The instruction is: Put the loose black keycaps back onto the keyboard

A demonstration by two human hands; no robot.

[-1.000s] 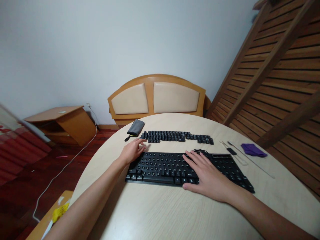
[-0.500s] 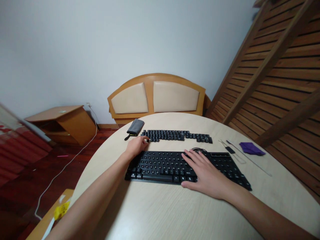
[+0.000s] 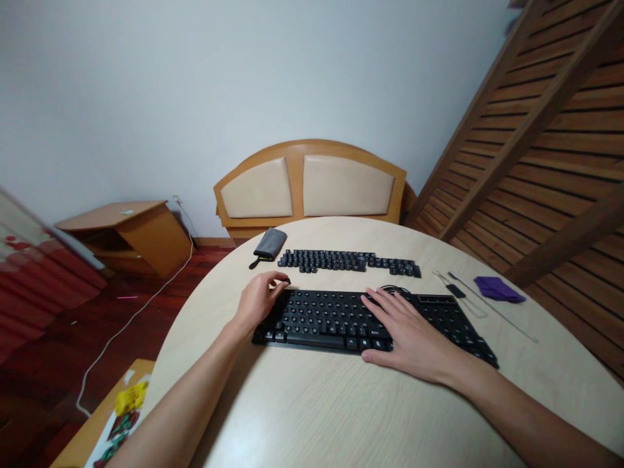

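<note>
A black keyboard lies on the round table, many of its key positions bare and the bottom row still capped. My left hand is at its upper left corner, pinching a small black keycap between thumb and fingers. Resting on the keyboard's right half, my right hand has its fingers spread flat and holds nothing. Behind the keyboard, loose black keycaps are laid out in rows. The keyboard's cable shows just behind its top edge.
A grey pouch lies at the table's far left. To the right are a wire puller with a black handle, a thin metal rod and a folded purple cloth. A headboard stands beyond the table.
My left hand has drawn back from the rows of loose keycaps toward the keyboard's upper left corner, a keycap in its fingers. The right hand stays on the keyboard. The view has shifted slightly.
</note>
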